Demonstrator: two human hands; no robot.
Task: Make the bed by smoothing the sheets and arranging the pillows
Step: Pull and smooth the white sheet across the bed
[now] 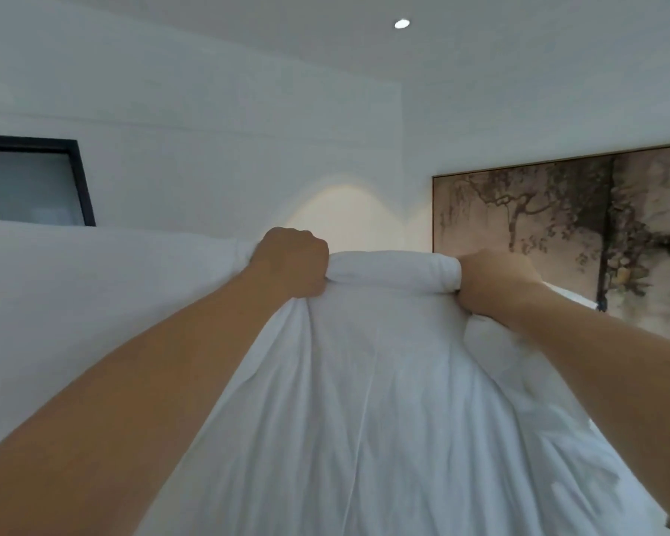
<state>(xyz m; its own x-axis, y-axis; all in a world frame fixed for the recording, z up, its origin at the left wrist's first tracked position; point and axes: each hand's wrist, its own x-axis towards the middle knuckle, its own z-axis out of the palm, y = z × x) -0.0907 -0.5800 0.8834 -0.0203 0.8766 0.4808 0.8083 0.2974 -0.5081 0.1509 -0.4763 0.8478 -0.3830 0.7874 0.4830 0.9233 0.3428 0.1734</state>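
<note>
Gripping the rolled top edge of a white, creased cotton duvet [383, 381] in both fists, left hand [293, 263] and right hand [494, 282] near together, fabric hanging below them

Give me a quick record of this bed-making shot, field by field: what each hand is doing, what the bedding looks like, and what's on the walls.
left hand: left hand fisted, gripping the raised edge of the white duvet
right hand: right hand gripping the same edge, further right
duvet state: lifted up in front of the camera, creased, hanging down from both fists
edge between hands: bunched into a thick roll
right wall: framed tree painting
left wall: dark-framed window
ceiling: one recessed light, lit
pillows: cannot tell
</note>
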